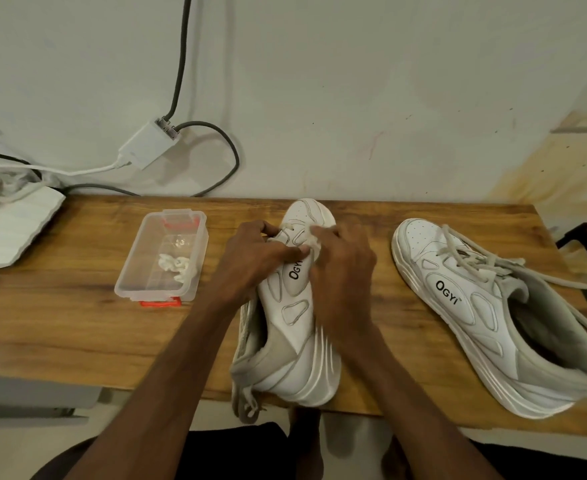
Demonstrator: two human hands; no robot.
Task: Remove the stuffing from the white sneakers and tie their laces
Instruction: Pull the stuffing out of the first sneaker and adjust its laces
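sneaker [295, 341] white, tilted, marked ogyi.

Soft, even indoor light, fairly bright. The cable [198, 123] casts faint soft-edged shadows on the wall [354, 81]. Right hand [340, 265] motion-blurred. Wide-angle lens bows the surface [60, 323] edges. Right sneaker [458, 299] heel smeared near the frame edge.
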